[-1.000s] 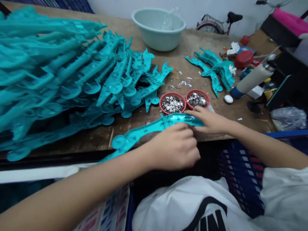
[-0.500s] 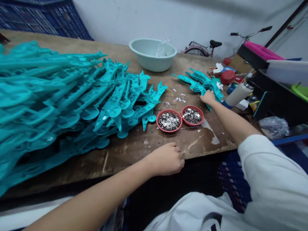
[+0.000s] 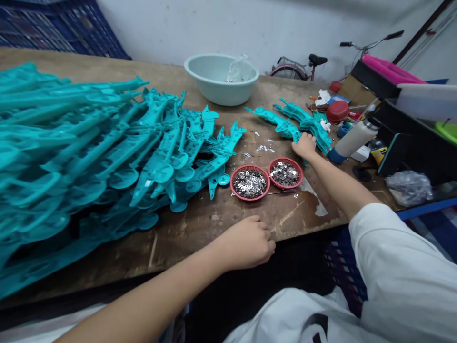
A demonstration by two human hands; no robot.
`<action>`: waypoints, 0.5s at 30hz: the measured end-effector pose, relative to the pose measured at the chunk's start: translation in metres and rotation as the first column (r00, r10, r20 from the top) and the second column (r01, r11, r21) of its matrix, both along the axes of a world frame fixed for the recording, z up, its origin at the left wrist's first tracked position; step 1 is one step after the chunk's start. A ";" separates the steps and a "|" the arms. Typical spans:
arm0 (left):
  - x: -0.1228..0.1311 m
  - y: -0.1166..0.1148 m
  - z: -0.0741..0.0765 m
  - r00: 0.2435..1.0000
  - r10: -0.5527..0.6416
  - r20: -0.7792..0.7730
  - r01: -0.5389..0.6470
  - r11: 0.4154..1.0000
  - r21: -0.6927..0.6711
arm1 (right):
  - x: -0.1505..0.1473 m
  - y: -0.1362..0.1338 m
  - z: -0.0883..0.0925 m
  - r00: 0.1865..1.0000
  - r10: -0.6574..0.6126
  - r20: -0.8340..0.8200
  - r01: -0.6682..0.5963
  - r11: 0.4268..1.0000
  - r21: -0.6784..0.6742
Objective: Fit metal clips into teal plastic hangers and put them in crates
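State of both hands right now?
Left hand: curled closed; anything inside is hidden.
Right hand: on a turquoise plastic part; firm grip can't be told.

Turquoise part [image 3: 276, 121]: single, elongated, slender, with an irregular, stepped outline.
Pose: slants from upper left to lower right.
Location: upper half of the frame, right of center.
Lower end: gripped by the right hand [image 3: 304, 145], partly hidden; a short tip shows below.
Table contact: cannot be determined.
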State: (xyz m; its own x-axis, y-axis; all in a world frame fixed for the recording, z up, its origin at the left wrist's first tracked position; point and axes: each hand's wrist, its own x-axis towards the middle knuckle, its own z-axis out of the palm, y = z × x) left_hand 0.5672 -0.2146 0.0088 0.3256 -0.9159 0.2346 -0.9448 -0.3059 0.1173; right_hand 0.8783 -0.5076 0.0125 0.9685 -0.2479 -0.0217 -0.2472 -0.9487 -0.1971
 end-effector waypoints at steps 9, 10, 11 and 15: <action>0.001 -0.001 -0.014 1.000 0.024 -0.020 -0.022 0.996 0.088 | 0.007 -0.005 0.001 0.997 -0.043 -0.071 0.046 0.998 0.036; 0.001 0.000 -0.015 0.999 0.029 -0.019 -0.027 0.995 0.092 | 0.007 -0.006 0.002 0.996 -0.043 -0.077 0.046 0.998 0.033; 0.001 0.000 -0.016 0.999 0.033 -0.019 -0.031 0.995 0.096 | 0.006 -0.006 0.003 0.996 -0.044 -0.080 0.047 0.998 0.030; 0.000 0.000 -0.017 0.998 0.044 -0.035 -0.039 0.989 0.141 | 0.002 -0.011 0.008 0.995 -0.043 -0.089 0.046 0.999 0.023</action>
State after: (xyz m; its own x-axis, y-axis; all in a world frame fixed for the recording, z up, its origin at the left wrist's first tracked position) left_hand 0.5675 -0.2149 -0.0080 0.3703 -0.9244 0.0913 -0.9267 -0.3607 0.1057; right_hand 0.8802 -0.5184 0.0209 0.9506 -0.2891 -0.1134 -0.3066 -0.9315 -0.1956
